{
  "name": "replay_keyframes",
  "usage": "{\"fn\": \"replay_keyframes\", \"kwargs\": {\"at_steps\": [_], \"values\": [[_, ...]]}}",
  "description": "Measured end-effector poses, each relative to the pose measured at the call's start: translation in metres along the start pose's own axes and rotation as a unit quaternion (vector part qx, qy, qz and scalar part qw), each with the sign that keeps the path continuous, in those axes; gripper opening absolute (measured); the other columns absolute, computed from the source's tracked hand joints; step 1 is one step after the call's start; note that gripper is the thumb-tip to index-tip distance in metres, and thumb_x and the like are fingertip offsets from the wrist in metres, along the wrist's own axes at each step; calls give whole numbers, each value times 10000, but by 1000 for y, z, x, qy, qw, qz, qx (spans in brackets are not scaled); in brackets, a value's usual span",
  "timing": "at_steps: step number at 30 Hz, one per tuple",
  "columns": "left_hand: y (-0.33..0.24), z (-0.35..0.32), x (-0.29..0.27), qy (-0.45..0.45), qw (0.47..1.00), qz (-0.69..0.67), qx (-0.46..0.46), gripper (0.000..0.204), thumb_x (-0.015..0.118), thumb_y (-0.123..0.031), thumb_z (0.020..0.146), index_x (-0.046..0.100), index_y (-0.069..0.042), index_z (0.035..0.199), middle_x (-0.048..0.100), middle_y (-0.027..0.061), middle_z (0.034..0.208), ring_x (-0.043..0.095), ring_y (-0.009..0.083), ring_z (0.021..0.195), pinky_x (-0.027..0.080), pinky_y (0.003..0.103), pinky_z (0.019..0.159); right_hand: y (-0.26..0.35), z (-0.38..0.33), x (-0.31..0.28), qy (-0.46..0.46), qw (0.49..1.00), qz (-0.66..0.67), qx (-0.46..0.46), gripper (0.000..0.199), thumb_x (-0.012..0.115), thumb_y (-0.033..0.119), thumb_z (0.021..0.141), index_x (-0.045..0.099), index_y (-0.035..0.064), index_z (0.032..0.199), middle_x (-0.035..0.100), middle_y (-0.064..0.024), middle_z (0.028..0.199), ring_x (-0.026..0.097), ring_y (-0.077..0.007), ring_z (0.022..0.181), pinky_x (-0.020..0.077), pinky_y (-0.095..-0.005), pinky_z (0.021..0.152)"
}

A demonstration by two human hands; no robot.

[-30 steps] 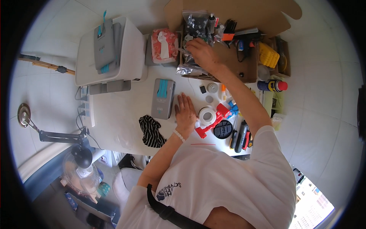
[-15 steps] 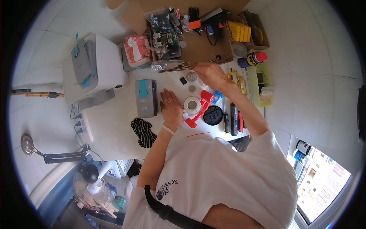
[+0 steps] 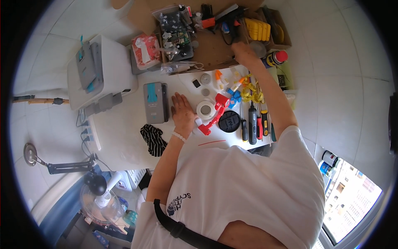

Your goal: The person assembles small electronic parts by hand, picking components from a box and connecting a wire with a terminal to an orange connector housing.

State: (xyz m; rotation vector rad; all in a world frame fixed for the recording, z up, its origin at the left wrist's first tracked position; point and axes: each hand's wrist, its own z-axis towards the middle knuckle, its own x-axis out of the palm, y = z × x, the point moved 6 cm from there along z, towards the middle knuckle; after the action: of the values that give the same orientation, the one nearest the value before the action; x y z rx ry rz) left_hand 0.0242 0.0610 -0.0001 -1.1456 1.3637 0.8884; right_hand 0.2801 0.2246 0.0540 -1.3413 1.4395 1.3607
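Observation:
My left hand lies flat on the white table with its fingers spread, beside a white round ring-shaped piece. A red jointed plastic part lies against that piece, and a black round lid sits to its right. Stretched away from me, my right hand reaches into the right side of an open cardboard box, below a black glue gun. The hand itself hides its fingertips, so whether it holds anything does not show.
Screwdrivers, a yellow measuring tape, a blue piece and small orange-topped bottles lie at the right. Left of my left hand are a grey device and a striped cloth. A spray can stands beside my right forearm.
My right hand has moved farther away and rightward, from the box's front edge into the box, uncovering the orange-topped bottles. My left hand stays on the table.

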Motion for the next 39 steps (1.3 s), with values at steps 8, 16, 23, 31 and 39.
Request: {"fn": "replay_keyframes", "kwargs": {"at_steps": [8, 16, 23, 31, 39], "values": [[2, -2, 2, 14, 1000, -17, -15, 953, 781, -338, 583, 323, 74, 1310, 256, 249, 1407, 256, 370, 1304, 386, 456, 954, -4, 17, 37, 69, 996, -55, 24, 216, 533, -58, 750, 625, 5, 934, 607, -221, 993, 598, -380, 928, 515, -410, 758], [1, 0, -1, 12, 1000, -25, -8, 981, 797, -340, 558, 325, 81, 1307, 269, 253, 1398, 268, 376, 1298, 389, 454, 954, 10, 12, 18, 63, 993, -96, 2, 181, 545, -4, 780, 634, 5, 937, 617, -196, 1011, 615, -356, 899, 511, -402, 754], [3, -1, 3, 2, 1000, -23, -20, 989, 798, -338, 556, 316, 77, 1314, 261, 251, 1403, 260, 371, 1303, 384, 447, 958, 67, 5, -36, -27, 939, 323, -112, 228, 607, 116, 819, 612, 23, 1027, 635, -128, 869, 610, -181, 760, 490, -279, 695], [2, 1, -4, 0, 1000, -12, -24, 1011, 804, -371, 527, 332, 55, 1314, 276, 235, 1401, 271, 361, 1301, 392, 442, 950, 115, 38, -6, -128, 903, 403, -78, 257, 658, 149, 773, 628, 33, 1000, 653, -147, 804, 636, -258, 726, 494, -332, 649], [2, 1, -9, -4, 999, -33, -20, 969, 819, -272, 514, 348, 86, 1282, 286, 255, 1386, 318, 374, 1271, 418, 413, 934, 144, 41, -5, -172, 975, 141, -18, 211, 616, 35, 728, 533, 5, 919, 572, -185, 927, 608, -382, 789, 519, -429, 663]]}}
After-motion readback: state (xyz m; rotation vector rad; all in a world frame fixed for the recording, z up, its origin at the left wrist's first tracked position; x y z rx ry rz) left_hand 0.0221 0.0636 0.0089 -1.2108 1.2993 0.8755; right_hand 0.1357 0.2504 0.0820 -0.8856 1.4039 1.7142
